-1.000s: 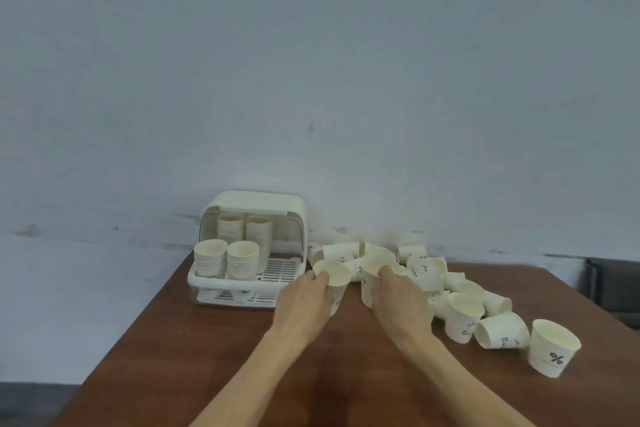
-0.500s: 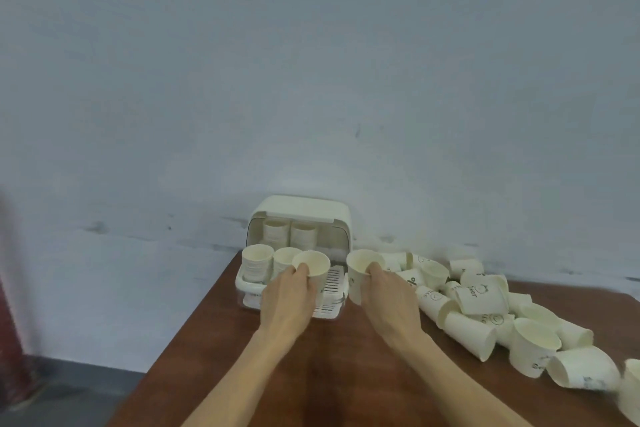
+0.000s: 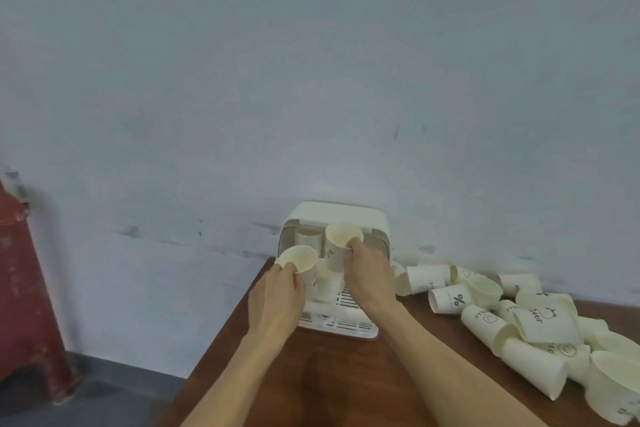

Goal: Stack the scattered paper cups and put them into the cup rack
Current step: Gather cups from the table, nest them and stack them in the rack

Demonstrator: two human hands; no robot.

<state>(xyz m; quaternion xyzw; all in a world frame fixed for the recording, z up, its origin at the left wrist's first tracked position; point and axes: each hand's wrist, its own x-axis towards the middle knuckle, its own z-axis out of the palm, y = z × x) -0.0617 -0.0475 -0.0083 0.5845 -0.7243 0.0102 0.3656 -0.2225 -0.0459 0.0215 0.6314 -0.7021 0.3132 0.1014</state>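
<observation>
My left hand (image 3: 275, 298) grips a white paper cup (image 3: 300, 262) by its rim, over the front left of the cream cup rack (image 3: 341, 218). My right hand (image 3: 369, 276) holds another paper cup (image 3: 341, 246) higher, in front of the rack's open hood. Inside the rack, cup stacks (image 3: 308, 239) stand at the back and one stack (image 3: 327, 282) shows between my hands. Several loose paper cups (image 3: 485, 312) lie scattered on the brown table (image 3: 329, 385) to the right of the rack.
The rack stands at the table's far left corner against a pale blue wall (image 3: 311, 80). The table's left edge drops to a grey floor. A red object (image 3: 24, 288) stands on the floor at far left.
Both hands carried their cups leftward from the loose pile to the rack. The right cup has risen in front of the hood, and the left cup now hangs over the front stacks.
</observation>
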